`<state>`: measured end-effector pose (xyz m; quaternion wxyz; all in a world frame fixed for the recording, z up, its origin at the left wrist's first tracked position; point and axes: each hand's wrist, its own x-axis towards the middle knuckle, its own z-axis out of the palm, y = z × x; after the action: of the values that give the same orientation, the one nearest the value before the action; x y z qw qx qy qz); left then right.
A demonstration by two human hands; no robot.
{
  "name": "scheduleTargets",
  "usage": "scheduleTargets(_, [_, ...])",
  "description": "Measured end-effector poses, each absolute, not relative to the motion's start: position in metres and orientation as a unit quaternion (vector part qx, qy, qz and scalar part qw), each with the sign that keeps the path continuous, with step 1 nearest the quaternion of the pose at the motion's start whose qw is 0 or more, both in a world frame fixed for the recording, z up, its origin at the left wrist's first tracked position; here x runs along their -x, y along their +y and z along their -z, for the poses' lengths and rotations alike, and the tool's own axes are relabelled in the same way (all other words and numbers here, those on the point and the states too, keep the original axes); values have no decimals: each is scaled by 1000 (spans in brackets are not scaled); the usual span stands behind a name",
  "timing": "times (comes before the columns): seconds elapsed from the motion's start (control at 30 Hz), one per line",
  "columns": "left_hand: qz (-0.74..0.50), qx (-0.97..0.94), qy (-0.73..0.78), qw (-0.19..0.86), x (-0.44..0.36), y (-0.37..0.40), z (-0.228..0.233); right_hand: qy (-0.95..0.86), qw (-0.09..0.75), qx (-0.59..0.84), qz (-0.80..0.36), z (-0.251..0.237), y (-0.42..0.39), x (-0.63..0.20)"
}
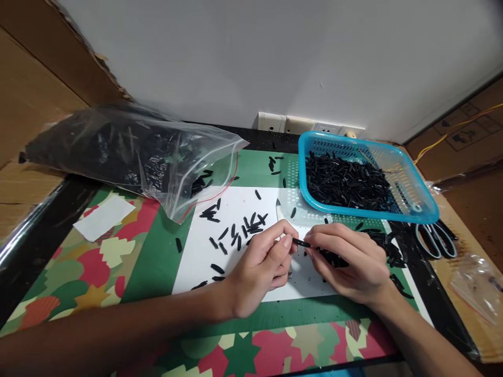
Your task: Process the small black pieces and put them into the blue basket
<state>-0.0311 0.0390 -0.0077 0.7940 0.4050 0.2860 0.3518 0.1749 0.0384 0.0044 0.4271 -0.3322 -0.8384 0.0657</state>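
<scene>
A small, slim black piece [301,243] spans the gap between my hands over a white sheet [196,246]. My left hand [269,256] pinches its left end between thumb and forefinger, the other fingers curled in. At the opposite end, the fingertips of my right hand [351,256] close on it. Just beyond my left hand, a white pointed tool [279,209] with a dark tip shows; whether the hand touches it I cannot tell. Several loose black pieces [251,225] lie left of my hands, and a pile [383,243] sits partly behind my right hand.
A blue plastic basket [369,212] of black pieces stands at the back right, scissors [436,241] beside it. An open zip bag [129,146] of dark material lies at the back left. A white paper scrap [104,217] rests on the patterned cover [90,272]. Wall sockets [301,124] are behind.
</scene>
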Motion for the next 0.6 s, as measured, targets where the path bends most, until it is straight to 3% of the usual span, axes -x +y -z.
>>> scheduleTargets(0.6, [-346,-397,283,802,32,39,10,-848,409,335,-34,-2,40,-174])
